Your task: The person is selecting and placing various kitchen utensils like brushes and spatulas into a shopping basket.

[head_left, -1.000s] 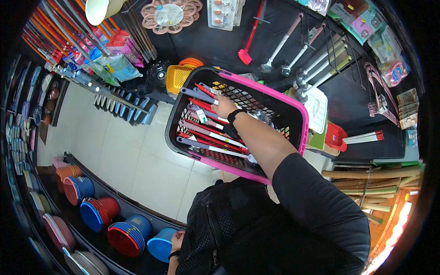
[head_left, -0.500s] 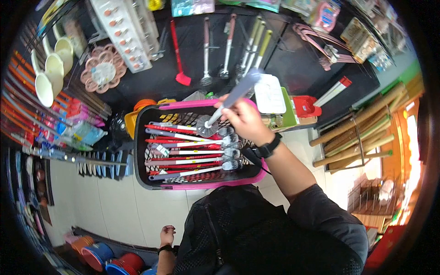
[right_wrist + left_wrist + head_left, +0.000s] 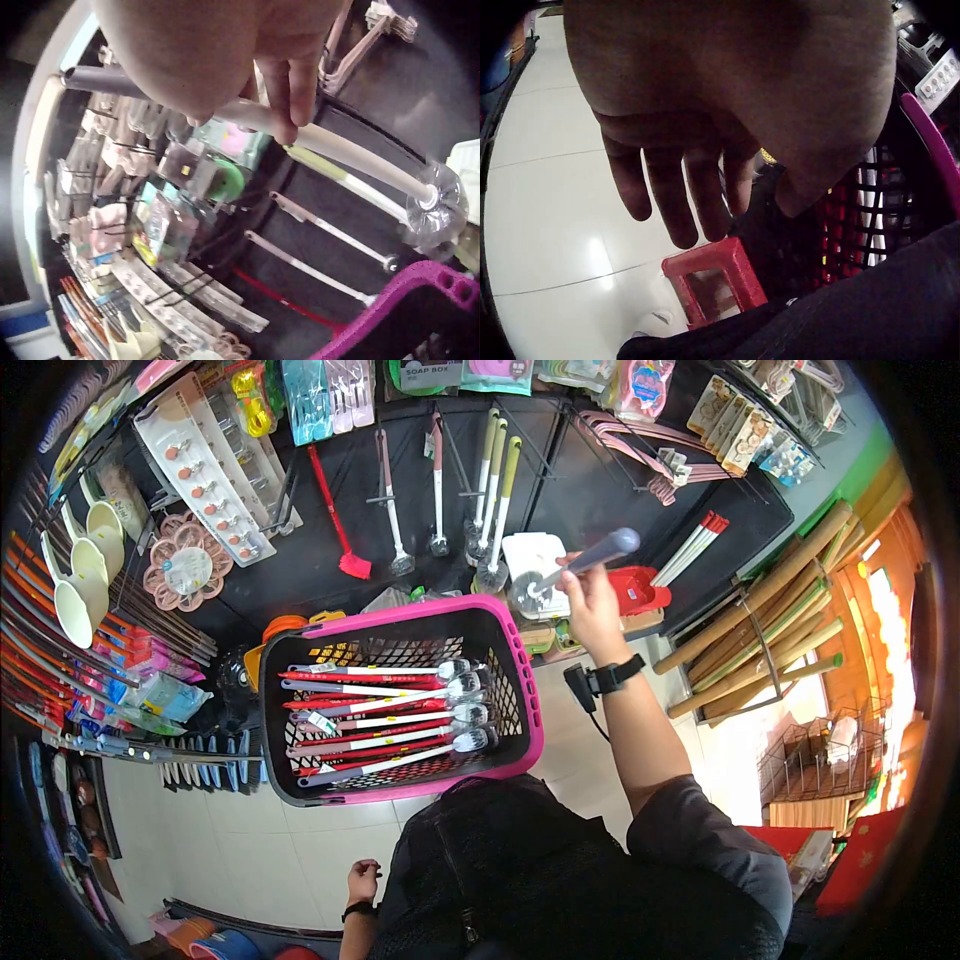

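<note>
My right hand [image 3: 582,578] grips a long brush [image 3: 596,552] by its grey-lilac handle and holds it up in front of the black display wall, to the right of the basket. Its round bristle head [image 3: 525,593] points left, near a white block. In the right wrist view the fingers [image 3: 281,112] curl round the pale handle [image 3: 352,154], and a clear disc [image 3: 433,208] sits at the head end. A black basket with a pink rim [image 3: 527,690] holds several red and white brushes [image 3: 385,715]. My left hand [image 3: 362,878] hangs at my side, its fingers [image 3: 682,202] loose and holding nothing.
Similar brushes [image 3: 490,490] hang on the wall, with a red brush [image 3: 342,525] and pink hangers [image 3: 640,450] beside them. Bamboo poles [image 3: 760,625] lean at the right. A red plastic stool [image 3: 716,289] stands on the white tiled floor [image 3: 547,210] below my left hand.
My right hand lifted the lilac-handled brush out of the basket and carried it up and to the right, towards the wall. The left hand stayed hanging at my side.
</note>
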Action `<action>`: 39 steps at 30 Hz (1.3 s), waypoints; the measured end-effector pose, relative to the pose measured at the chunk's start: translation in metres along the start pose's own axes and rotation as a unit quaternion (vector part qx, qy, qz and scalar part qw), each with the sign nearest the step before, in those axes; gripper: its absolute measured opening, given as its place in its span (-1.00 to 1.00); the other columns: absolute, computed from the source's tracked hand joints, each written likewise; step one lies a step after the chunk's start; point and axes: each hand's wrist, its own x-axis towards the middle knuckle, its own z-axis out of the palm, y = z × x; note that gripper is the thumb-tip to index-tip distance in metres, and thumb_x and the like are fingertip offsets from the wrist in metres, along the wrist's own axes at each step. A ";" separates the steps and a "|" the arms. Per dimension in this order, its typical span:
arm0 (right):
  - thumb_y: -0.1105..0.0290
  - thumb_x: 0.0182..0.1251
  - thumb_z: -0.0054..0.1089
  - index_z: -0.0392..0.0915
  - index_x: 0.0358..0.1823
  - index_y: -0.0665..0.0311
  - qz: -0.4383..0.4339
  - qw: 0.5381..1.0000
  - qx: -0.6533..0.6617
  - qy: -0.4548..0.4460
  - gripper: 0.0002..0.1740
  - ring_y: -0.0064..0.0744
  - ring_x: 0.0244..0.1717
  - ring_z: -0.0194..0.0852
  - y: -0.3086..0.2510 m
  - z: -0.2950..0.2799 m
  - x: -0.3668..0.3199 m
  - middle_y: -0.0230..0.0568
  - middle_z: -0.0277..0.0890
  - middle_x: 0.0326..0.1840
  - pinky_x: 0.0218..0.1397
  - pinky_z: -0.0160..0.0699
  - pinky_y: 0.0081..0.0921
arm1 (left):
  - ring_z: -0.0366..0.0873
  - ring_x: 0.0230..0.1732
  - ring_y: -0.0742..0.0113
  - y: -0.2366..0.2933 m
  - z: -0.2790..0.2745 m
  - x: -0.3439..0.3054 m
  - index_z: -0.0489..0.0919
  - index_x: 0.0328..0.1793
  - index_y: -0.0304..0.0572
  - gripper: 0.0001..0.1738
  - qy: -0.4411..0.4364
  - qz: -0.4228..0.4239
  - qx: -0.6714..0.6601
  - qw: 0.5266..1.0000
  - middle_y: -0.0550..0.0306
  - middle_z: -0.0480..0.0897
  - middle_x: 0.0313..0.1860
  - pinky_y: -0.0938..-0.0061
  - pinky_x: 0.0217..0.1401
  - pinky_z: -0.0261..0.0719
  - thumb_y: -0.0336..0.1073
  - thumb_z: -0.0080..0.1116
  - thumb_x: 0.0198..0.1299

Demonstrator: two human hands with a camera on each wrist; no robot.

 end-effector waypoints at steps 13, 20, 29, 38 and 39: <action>0.31 0.51 -0.03 0.36 0.22 0.31 0.072 0.991 -0.094 -0.068 -0.64 -0.43 -0.46 0.56 0.131 0.054 0.057 -0.16 0.62 -0.21 -0.35 0.54 -0.46 | 0.59 -0.27 0.37 -0.155 0.002 -0.047 0.54 -0.05 -0.34 -0.82 0.131 -0.075 0.042 0.988 0.09 0.67 -0.24 0.49 -0.17 0.56 -0.38 0.13 0.32; 0.27 0.47 0.01 0.40 0.19 0.31 0.115 0.988 -0.060 -0.080 -0.63 0.07 -0.09 0.60 0.149 0.066 0.092 0.07 0.62 -0.15 -0.01 0.51 -0.18 | 0.57 -0.35 0.44 -0.115 0.024 -0.063 0.52 -0.03 -0.32 -0.85 0.095 -0.074 -0.042 0.992 0.11 0.65 -0.28 0.58 -0.31 0.52 -0.42 0.11 0.33; 0.22 0.48 0.04 0.39 -0.05 0.36 0.056 0.991 -0.113 -0.050 -0.69 -0.29 -0.53 0.61 0.201 0.105 0.154 -0.10 0.59 -0.36 -0.44 0.55 -0.36 | 0.54 -0.42 0.46 -0.047 0.048 -0.099 0.52 -0.02 -0.30 -0.84 0.106 -0.100 -0.097 0.985 0.11 0.65 -0.27 0.59 -0.38 0.49 -0.37 0.09 0.36; 0.10 0.42 0.07 0.32 0.21 0.48 0.135 0.981 -0.095 -0.106 -0.42 0.23 0.01 0.57 0.179 0.111 0.155 0.35 0.57 -0.07 0.07 0.50 -0.09 | 0.56 -0.28 0.45 -0.030 0.059 -0.106 0.52 0.02 -0.31 -0.78 0.107 -0.105 -0.020 0.988 0.13 0.65 -0.21 0.54 -0.21 0.54 -0.32 0.11 0.36; 0.06 0.41 0.08 0.21 0.34 0.51 0.116 0.982 -0.091 -0.115 -0.29 0.20 0.13 0.52 0.203 0.116 0.147 0.34 0.53 0.08 0.19 0.46 -0.16 | 0.57 -0.27 0.44 -0.040 0.059 -0.105 0.52 0.03 -0.32 -0.78 0.120 -0.114 -0.023 0.986 0.12 0.65 -0.20 0.53 -0.21 0.54 -0.33 0.11 0.36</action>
